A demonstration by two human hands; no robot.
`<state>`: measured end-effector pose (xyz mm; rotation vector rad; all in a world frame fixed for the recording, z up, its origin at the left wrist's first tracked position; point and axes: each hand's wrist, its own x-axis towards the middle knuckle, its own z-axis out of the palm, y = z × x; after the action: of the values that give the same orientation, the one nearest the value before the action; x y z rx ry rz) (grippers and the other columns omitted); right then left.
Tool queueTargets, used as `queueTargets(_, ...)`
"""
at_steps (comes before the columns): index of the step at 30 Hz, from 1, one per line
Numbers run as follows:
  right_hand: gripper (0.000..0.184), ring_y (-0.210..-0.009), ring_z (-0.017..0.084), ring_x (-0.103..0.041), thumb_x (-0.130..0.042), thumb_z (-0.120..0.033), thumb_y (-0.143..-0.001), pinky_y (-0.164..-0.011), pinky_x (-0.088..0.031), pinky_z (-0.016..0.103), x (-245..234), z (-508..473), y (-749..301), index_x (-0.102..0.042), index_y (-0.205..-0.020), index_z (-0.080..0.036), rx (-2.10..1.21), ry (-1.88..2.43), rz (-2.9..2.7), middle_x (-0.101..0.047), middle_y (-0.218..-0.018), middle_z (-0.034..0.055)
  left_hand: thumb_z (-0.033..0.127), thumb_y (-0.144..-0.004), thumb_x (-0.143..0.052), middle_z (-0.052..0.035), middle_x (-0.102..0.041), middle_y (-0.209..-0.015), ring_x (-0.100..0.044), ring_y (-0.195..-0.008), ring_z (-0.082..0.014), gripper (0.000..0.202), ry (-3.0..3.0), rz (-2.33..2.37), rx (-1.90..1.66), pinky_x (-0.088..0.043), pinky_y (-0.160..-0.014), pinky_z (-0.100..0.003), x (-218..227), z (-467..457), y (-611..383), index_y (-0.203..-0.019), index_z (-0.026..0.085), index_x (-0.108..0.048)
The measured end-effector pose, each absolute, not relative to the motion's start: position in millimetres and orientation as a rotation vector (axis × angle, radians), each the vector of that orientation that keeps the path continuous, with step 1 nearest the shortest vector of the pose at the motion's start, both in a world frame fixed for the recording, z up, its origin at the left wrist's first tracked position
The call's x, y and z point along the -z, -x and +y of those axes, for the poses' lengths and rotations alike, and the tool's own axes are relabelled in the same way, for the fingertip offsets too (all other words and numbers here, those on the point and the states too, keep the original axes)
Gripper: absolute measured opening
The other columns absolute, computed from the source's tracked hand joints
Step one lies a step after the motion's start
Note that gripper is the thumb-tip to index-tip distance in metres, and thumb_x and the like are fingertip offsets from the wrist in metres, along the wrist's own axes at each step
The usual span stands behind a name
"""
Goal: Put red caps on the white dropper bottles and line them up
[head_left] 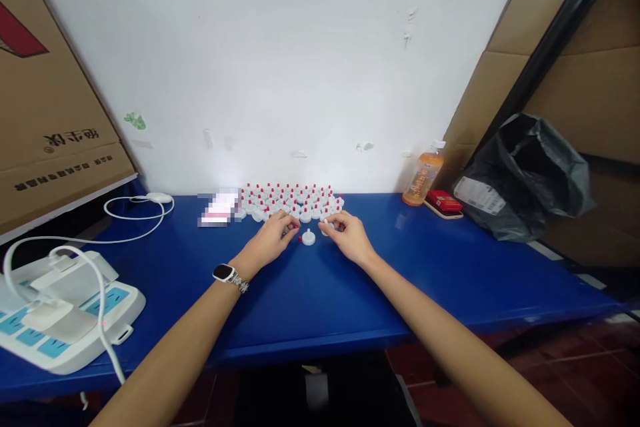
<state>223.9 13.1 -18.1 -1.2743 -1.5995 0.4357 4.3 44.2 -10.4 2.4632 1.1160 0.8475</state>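
Observation:
Many white round caps with red tips (305,215) stand packed together at the back of the blue table. In front of them sits a single white cap (309,237) whose spout is bare, and a small red tip (301,238) lies at its left side. My left hand (273,238), wearing a watch, is closed in a pinch with a bit of red showing at the fingertips. On the other side my right hand (350,237) pinches the spout of another white cap (327,229), partly hidden by the fingers.
A phone (220,207) with a lit screen stands left of the caps. To the right are an orange drink bottle (424,175), a red pack (444,201) and a grey plastic bag (520,180). A power strip (120,310) with white cables occupies the left front.

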Motion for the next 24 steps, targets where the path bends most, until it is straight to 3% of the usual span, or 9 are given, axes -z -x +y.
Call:
queueTargets(3,0.024,-0.059,0.013,-0.05,-0.066,-0.04,-0.082,-0.06,-0.038,0.027,19.7,15.0,-227.9,-0.075,-0.083,-0.018,-0.555,1.283,-1.617,-0.059,-0.064,-0.0011,0.035,-0.095,-0.049,-0.008,-0.06,-0.098,-0.059,-0.087,-0.0206,0.028,-2.474,1.121,-0.795,-0.048,-0.084,-0.037,13.6,48.9,-2.9,-0.106,0.019,-0.068)
queueTargets(8,0.023,-0.062,0.014,-0.054,-0.064,-0.036,-0.082,-0.061,-0.04,0.026,20.3,15.5,-225.9,-0.076,-0.085,-0.017,-0.606,1.287,-1.657,-0.068,-0.069,0.0009,0.035,-0.093,-0.051,-0.0084,-0.063,-0.097,-0.059,-0.08,-0.0191,0.029,-2.448,1.132,-0.777,-0.049,-0.08,-0.036,7.7,45.3,1.1,-0.109,0.018,-0.069)
queueTargets(16,0.024,-0.058,0.012,-0.051,-0.062,-0.032,-0.081,-0.061,-0.04,0.025,22.3,14.2,-221.6,-0.072,-0.097,-0.017,-0.655,1.23,-1.695,-0.061,-0.065,-0.0031,0.032,-0.095,-0.047,-0.006,-0.067,-0.093,-0.059,-0.078,-0.018,0.024,-2.371,1.232,-1.055,-0.047,-0.075,-0.032,-4.4,42.1,17.6,-0.102,0.019,-0.064)
queueTargets(21,0.021,-0.058,0.013,-0.051,-0.059,-0.033,-0.083,-0.06,-0.04,0.026,5.2,22.4,-217.0,-0.069,-0.094,-0.018,-0.519,1.254,-1.662,-0.057,-0.063,-0.0035,0.031,-0.094,-0.048,-0.0059,-0.067,-0.09,-0.059,-0.076,-0.0184,0.021,-2.342,1.344,-1.076,-0.045,-0.071,-0.032,0.1,46.7,24.6,-0.102,0.018,-0.063)
queueTargets(24,0.018,-0.06,0.014,-0.055,-0.06,-0.028,-0.083,-0.062,-0.04,0.026,-9.5,39.5,-209.6,-0.07,-0.094,-0.018,-0.386,1.34,-1.826,-0.063,-0.066,-0.0014,0.031,-0.093,-0.048,-0.0053,-0.067,-0.089,-0.059,-0.074,-0.0183,0.021,-2.331,1.365,-1.083,-0.045,-0.07,-0.032,4.1,49.7,26.4,-0.101,0.019,-0.063)
